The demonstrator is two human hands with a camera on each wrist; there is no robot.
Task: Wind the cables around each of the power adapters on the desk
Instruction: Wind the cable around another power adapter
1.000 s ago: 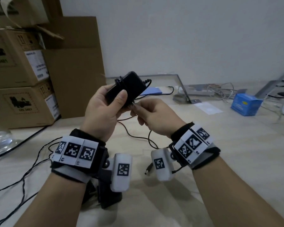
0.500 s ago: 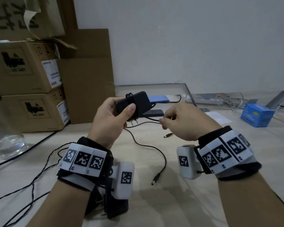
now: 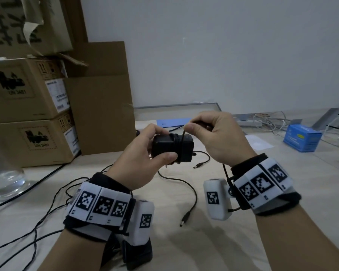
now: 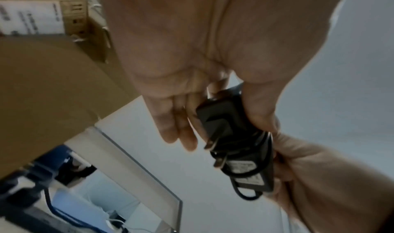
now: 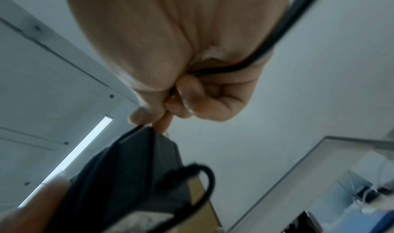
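My left hand grips a black power adapter above the desk, thumb on its near face and fingers behind. Several turns of its thin black cable wrap round its middle. Just above the adapter's top edge, my right hand pinches that cable between thumb and forefinger. The left wrist view shows the adapter with its two plug prongs and label, cable loops under it. In the right wrist view the cable runs through my curled right fingers down to the adapter.
A loose black cable with a barrel plug lies on the desk below my hands; another plug lies further back. Cardboard boxes stand at left, a glass at far left, a blue box at right.
My right hand has risen from below and right of the adapter to just above it, carrying the cable up over it. The left hand has turned the adapter more level.
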